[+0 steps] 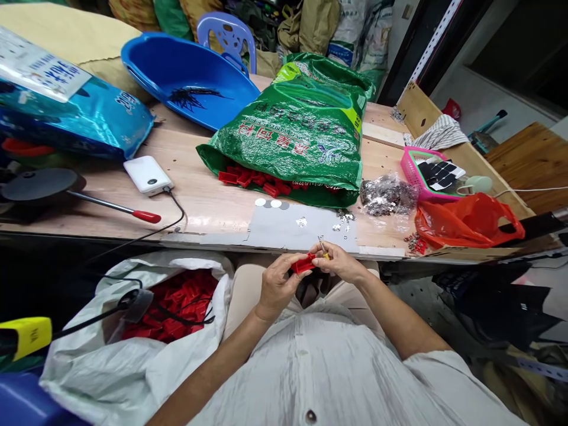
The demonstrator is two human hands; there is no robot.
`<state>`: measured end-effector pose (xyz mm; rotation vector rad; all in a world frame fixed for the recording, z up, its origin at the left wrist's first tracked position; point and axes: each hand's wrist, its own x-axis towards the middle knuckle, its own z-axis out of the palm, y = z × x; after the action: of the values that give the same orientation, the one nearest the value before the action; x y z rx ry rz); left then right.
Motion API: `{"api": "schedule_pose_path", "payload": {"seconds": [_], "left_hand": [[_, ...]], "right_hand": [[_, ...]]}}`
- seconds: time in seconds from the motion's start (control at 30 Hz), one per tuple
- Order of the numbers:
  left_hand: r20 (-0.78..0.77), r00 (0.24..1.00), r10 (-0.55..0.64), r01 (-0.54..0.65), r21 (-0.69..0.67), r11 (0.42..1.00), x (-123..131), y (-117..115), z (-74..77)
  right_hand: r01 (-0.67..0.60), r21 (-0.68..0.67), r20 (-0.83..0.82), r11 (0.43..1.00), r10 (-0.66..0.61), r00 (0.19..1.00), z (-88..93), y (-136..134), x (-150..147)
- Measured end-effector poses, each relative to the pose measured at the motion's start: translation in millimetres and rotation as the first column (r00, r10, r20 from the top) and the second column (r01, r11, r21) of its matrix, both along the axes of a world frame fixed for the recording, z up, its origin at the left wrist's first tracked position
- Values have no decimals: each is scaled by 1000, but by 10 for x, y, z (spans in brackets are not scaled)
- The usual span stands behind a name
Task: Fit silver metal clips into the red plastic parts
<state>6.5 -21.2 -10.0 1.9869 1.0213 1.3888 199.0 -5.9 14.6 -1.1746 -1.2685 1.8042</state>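
Note:
My left hand (278, 284) is closed around a small red plastic part (303, 264), held above my lap just below the table's front edge. My right hand (338, 262) pinches a thin metal tool with a yellow handle (323, 248), its tip at the red part. Both hands meet at the part. More red parts (257, 177) spill from the mouth of a green woven sack (302, 130) on the table. A white bag (133, 349) at my left holds many more red parts (177, 305).
A grey sheet (302, 228) with small silver pieces lies at the table edge. A clear bag of metal bits (387, 195), an orange bag (468, 220) and a pink basket (415, 171) sit right. A blue basin (190, 77), white power bank (147, 175) and red-tipped rod (115, 207) lie left.

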Motion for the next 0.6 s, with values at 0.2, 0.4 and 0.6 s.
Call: {"api": "schedule_pose_path", "payload": {"seconds": [0.2,0.4,0.6], "left_hand": [[161,982,-100,124,-141,982,-124,40,-50],[506,855,117,205,-536,819,-150,95,-188],[587,777,229,261,-631,730,-185,143,-209]], "right_hand": [[-50,-45,-136,998,43,990,3,1,-50],[-108,89,4,990,108,994,19,226,-102],[-165,538,646,827,-279,711,-17,711,-94]]}}
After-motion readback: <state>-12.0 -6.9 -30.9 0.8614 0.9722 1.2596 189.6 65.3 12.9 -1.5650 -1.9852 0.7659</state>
